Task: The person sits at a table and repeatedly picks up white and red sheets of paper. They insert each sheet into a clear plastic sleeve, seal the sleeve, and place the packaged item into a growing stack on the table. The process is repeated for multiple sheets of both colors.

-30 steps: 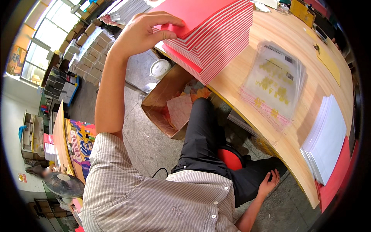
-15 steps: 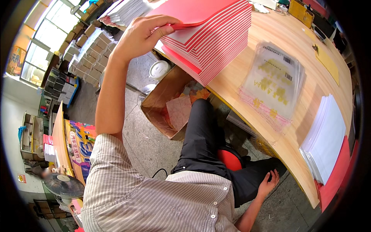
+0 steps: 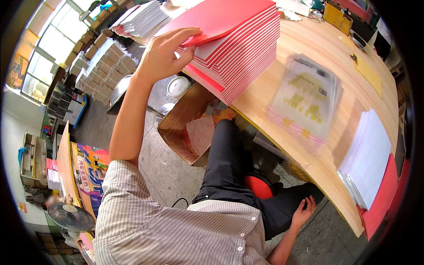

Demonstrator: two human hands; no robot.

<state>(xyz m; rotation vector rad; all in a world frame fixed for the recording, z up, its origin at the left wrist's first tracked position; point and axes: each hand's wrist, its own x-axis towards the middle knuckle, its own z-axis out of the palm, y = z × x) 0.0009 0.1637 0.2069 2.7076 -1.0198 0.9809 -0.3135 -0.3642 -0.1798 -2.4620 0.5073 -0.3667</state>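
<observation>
My left hand (image 3: pixel 165 55) is at the near left corner of a tall stack of red-covered booklets (image 3: pixel 247 57). Its fingers lie stretched over the top red cover (image 3: pixel 216 17), while the thumb hangs lower, apart from them, beside the corner's edge. The red and white edges of the booklets show in layers down the stack's side. Low on the right, my right hand (image 3: pixel 304 211) rests by my knee on the dark trousers, holding nothing, fingers slightly bent and apart.
Clear plastic sleeves (image 3: pixel 307 97) with yellow print lie on the wooden table (image 3: pixel 260 115). At its right end are white sheets (image 3: pixel 369 154) over a red folder (image 3: pixel 383 194). A cardboard box (image 3: pixel 176 128) with paper scraps stands below, near a white bucket (image 3: pixel 178 86).
My left thumb has come down away from the fingers, and the raised corner of the top booklet sits lower. The whole view has shifted slightly. My right hand stays by the knee.
</observation>
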